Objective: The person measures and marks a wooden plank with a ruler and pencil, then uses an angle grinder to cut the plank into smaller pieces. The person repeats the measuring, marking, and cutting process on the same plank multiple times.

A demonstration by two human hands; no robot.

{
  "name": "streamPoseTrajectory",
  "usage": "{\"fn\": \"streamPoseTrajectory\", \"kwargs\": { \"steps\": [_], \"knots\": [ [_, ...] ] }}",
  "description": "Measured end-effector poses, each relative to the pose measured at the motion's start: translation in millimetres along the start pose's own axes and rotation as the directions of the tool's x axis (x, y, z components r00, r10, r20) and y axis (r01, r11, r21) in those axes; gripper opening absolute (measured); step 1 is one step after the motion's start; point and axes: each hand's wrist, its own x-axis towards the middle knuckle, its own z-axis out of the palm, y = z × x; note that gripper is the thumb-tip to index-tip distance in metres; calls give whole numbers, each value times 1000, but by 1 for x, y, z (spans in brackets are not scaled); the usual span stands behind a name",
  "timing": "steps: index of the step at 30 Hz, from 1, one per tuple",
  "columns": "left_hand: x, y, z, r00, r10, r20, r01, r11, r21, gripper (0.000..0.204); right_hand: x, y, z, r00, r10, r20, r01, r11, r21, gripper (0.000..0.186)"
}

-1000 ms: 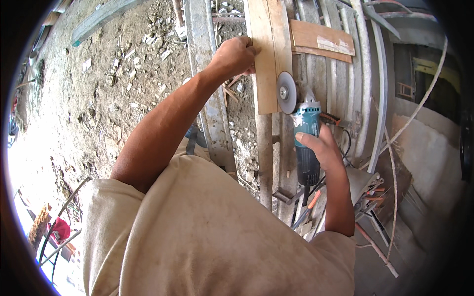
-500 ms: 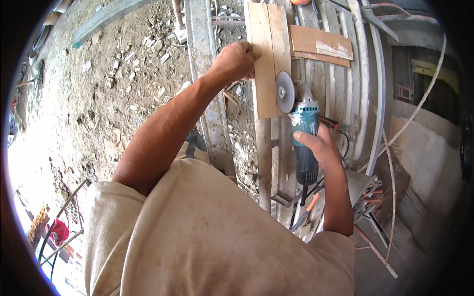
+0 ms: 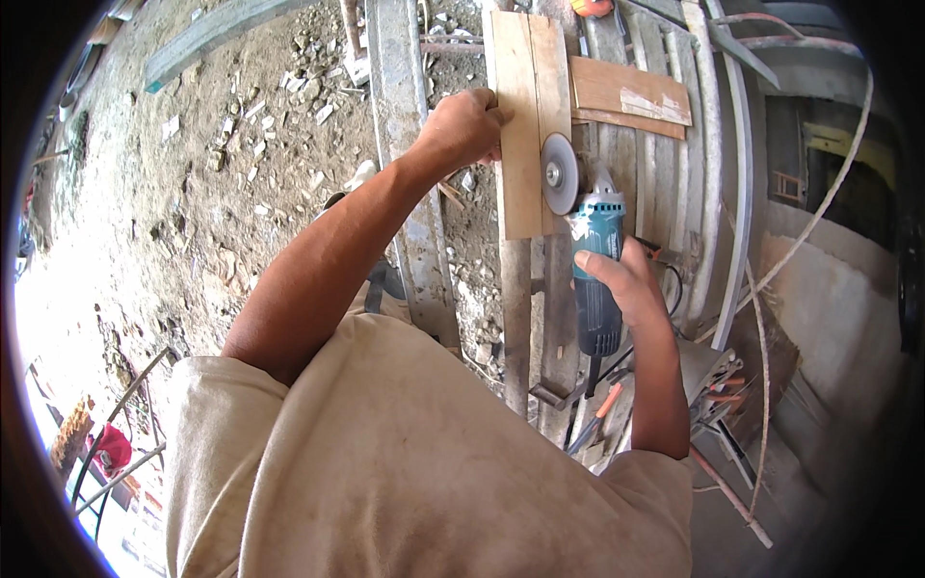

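Observation:
My left hand (image 3: 463, 125) is closed on the left edge of a pale wooden board (image 3: 520, 183), which lies lengthwise over weathered timbers and has a lengthwise line in it. My right hand (image 3: 622, 281) grips the teal and black angle grinder (image 3: 599, 313) around its body, thumb across the top. The grinder's grey disc (image 3: 559, 175) stands on edge at the board's right side, touching or very close to it; whether it is spinning I cannot tell.
Shorter wooden pieces (image 3: 626, 87) lie at upper right, near an orange object (image 3: 592, 7). A concrete-stained beam (image 3: 415, 284) runs beside rubble-strewn ground (image 3: 251, 154). Orange-handled tools (image 3: 607, 403) lie below the grinder. A cord and long thin bars (image 3: 809, 231) are on the right.
The disc has moved a little farther up along the board's right edge. The board, my left hand and the surroundings sit slightly lower in the picture; both grips are unchanged.

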Motion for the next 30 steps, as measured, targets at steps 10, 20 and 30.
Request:
{"fn": "streamPoseTrajectory", "kwargs": {
  "steps": [10, 20, 30],
  "knots": [
    [1, 1, -2, 998, -5, 58, 2, 999, 36, 32, 10, -3, -2, 1000, 6, 7, -6, 1000, -20, 35],
    [2, -3, 1, 1000, 2, 1, -2, 1000, 20, 32, 19, -11, -2, 999, -16, 29, 16, 1000, -2, 34],
    [5, -5, 1, 1000, 2, -2, -2, 1000, 25, 31, 28, -10, -2, 1000, -2, 17, 2, 1000, 0, 35]
  ]
}}
